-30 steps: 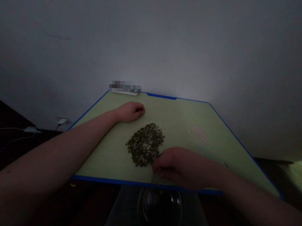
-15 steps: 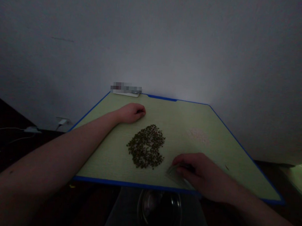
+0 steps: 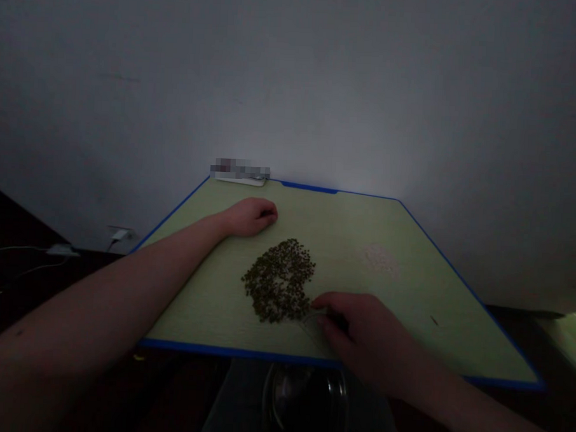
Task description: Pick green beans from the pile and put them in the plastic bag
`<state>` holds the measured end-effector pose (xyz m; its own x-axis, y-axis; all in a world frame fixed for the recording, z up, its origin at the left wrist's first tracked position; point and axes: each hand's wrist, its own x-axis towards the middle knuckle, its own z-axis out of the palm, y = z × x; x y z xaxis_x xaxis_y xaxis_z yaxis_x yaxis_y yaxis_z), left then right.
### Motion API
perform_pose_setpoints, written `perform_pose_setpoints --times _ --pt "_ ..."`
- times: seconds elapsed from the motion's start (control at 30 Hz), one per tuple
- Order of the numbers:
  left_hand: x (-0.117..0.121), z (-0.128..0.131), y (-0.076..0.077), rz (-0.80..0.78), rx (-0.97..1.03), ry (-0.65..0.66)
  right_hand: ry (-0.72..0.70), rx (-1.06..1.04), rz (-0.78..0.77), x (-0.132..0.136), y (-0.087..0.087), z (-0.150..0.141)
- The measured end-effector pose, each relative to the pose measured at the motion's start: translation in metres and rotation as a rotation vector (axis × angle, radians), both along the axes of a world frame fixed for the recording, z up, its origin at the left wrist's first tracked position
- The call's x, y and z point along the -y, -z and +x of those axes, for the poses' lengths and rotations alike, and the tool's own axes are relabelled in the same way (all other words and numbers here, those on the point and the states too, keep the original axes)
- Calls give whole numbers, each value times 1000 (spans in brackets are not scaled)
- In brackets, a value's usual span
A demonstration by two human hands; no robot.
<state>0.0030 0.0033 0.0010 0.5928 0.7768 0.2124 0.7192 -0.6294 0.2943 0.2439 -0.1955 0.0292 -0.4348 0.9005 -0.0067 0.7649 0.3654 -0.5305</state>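
A loose pile of small green-brown beans or seeds [image 3: 270, 282] is spread on the pale green table [image 3: 335, 227]. Beyond it and to the left, my left hand [image 3: 250, 217] rests on the tabletop with its fingers curled in a loose fist. At the pile's lower right edge, my right hand [image 3: 359, 324] pinches a thin clear plastic piece [image 3: 312, 322] between thumb and fingers. The plastic reaches the border of the pile; its exact kind is too dim to tell. To the right lies a second, thinner patch of pale grains [image 3: 380, 259].
A shiny round bowl [image 3: 303, 404] sits in my lap below the blue table edge [image 3: 244, 353]. A white item [image 3: 242, 181], partly blurred out, lies at the back left corner. One small dark sliver [image 3: 434, 320] is at right. The wall [image 3: 313, 83] stands behind.
My right hand has moved left with the clear plastic piece, from beside the pile to its lower right edge. My left hand has stayed in place.
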Motion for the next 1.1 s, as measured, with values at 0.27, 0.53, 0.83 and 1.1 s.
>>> perform_pose_setpoints --times 0.27,0.53,0.83,1.1 --pt "-1 0 1 -1 -13 6 0 24 -83 -13 -1 37" --pt "0 0 0 2 -8 -11 -226 53 -44 -27 -10 15" --pt "-2 -1 2 10 -8 -4 -354 34 -146 -11 -12 22" --pt "-1 0 0 16 -13 3 -99 2 -76 -7 -5 30"
